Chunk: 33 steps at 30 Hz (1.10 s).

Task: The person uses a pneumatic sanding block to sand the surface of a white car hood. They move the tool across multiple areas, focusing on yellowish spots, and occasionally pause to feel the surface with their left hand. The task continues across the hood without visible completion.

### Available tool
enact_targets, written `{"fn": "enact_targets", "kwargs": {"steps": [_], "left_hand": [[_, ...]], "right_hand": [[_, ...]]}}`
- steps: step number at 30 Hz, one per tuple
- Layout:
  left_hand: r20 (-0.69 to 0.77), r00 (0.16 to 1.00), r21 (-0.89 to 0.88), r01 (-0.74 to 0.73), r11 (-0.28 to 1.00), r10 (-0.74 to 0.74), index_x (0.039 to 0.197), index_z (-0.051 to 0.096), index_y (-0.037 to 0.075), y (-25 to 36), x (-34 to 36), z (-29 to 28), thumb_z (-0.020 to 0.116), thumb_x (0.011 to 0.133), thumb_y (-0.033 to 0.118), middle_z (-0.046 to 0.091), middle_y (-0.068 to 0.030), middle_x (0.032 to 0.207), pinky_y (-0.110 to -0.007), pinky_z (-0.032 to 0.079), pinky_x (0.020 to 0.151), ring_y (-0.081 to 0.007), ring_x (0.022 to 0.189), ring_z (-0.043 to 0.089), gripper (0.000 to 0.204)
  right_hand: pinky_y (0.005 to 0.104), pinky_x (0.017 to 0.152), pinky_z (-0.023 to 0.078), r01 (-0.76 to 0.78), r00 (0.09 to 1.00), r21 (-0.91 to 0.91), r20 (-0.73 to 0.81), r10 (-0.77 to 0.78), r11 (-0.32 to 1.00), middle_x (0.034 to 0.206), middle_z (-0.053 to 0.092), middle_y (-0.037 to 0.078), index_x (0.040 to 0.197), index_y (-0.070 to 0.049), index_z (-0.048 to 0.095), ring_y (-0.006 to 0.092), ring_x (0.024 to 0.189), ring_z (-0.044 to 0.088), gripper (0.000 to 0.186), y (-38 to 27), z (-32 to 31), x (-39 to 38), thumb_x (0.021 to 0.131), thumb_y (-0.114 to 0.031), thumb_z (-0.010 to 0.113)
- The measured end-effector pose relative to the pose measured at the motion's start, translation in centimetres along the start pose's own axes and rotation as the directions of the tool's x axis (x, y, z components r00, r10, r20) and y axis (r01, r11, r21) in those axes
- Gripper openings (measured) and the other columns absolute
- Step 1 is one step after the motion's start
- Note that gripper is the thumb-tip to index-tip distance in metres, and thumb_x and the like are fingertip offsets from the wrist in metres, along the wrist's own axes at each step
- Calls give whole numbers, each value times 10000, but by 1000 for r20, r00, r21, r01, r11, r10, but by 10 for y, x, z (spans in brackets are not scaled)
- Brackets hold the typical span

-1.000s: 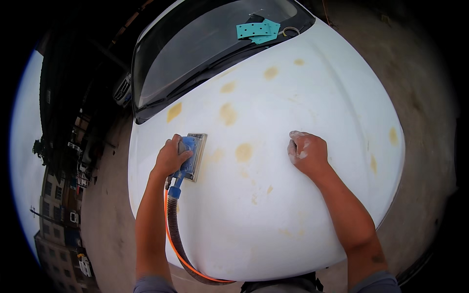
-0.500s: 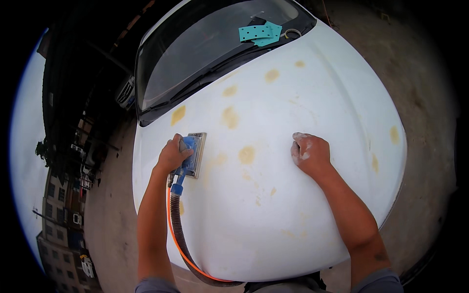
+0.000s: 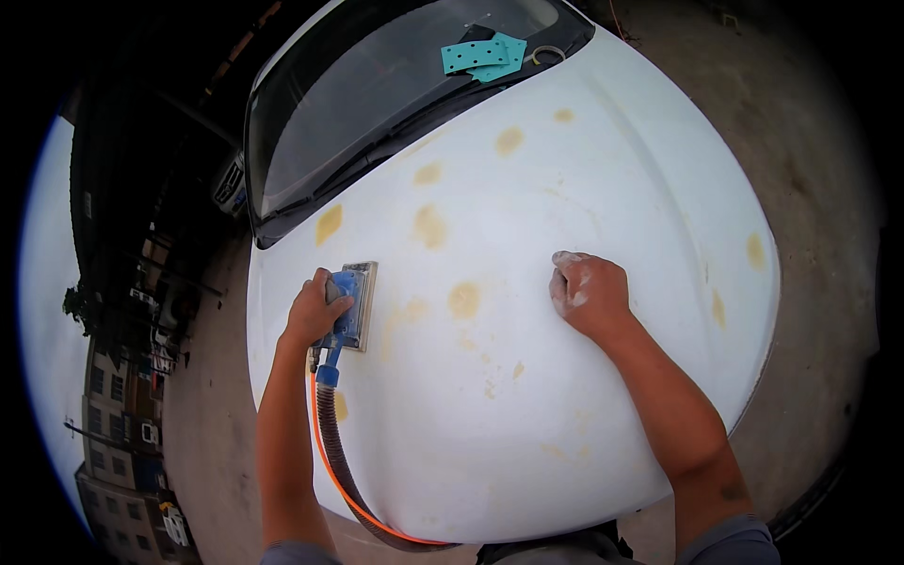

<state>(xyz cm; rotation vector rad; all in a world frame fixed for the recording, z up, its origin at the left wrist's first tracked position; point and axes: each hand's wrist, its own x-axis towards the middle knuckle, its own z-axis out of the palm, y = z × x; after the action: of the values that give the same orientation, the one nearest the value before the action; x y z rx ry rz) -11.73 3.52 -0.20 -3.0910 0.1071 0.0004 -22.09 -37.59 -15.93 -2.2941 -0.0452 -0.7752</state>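
My left hand (image 3: pixel 320 306) is wrapped round a blue power sander (image 3: pixel 351 311), whose pad rests on the white car hood (image 3: pixel 574 395) at the left middle. A ribbed hose (image 3: pixel 331 433) and an orange line (image 3: pixel 320 414) run from it down past the hood's near edge. My right hand (image 3: pixel 589 294), dusted white, is curled into a fist on or just over the hood at the right middle; whether anything is inside it is hidden. Yellow patches (image 3: pixel 463 299) of various sizes dot the hood between and beyond my hands.
Teal perforated sheets (image 3: pixel 476 56), a dark piece and a ring-shaped roll (image 3: pixel 548 55) lie at the base of the windshield (image 3: pixel 339 94). Concrete ground (image 3: pixel 207 395) surrounds the car. Parked vehicles (image 3: pixel 229 184) and buildings (image 3: pixel 113 405) stand to the left.
The view has shifted slightly. My left hand has moved the sander a little to the left across the hood. My right hand stays curled in about the same spot.
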Motion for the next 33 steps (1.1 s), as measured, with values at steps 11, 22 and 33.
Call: {"fn": "enact_targets", "kwargs": {"steps": [11, 22, 33], "left_hand": [[15, 999, 12, -36, 999, 36, 1374, 518, 20, -10, -23, 10, 802, 906, 320, 680, -269, 1173, -453, 543, 947, -391, 1034, 704, 625], [-12, 996, 11, -84, 996, 84, 1358, 519, 12, -14, -37, 13, 796, 900, 352, 666, -280, 1138, -466, 548, 915, -442, 1037, 696, 634], [3, 999, -21, -48, 999, 49, 1369, 512, 17, -2, -29, 6, 808, 885, 344, 652, -287, 1191, -475, 542, 943, -435, 1069, 688, 655]], "right_hand": [[426, 546, 462, 24, 1000, 5, -17, -24, 1000, 687, 578, 102, 747, -64, 515, 318, 627, 593, 145, 4, 12, -1, 830, -61, 634], [438, 564, 477, 35, 999, 5, -3, -35, 999, 703, 597, 110, 768, -62, 544, 331, 650, 610, 122, 2, 3, -4, 851, -76, 632], [426, 601, 496, -16, 999, 40, 40, 15, 999, 718, 598, 102, 805, -65, 575, 317, 690, 625, 98, -1, 1, -3, 879, -106, 625]]}}
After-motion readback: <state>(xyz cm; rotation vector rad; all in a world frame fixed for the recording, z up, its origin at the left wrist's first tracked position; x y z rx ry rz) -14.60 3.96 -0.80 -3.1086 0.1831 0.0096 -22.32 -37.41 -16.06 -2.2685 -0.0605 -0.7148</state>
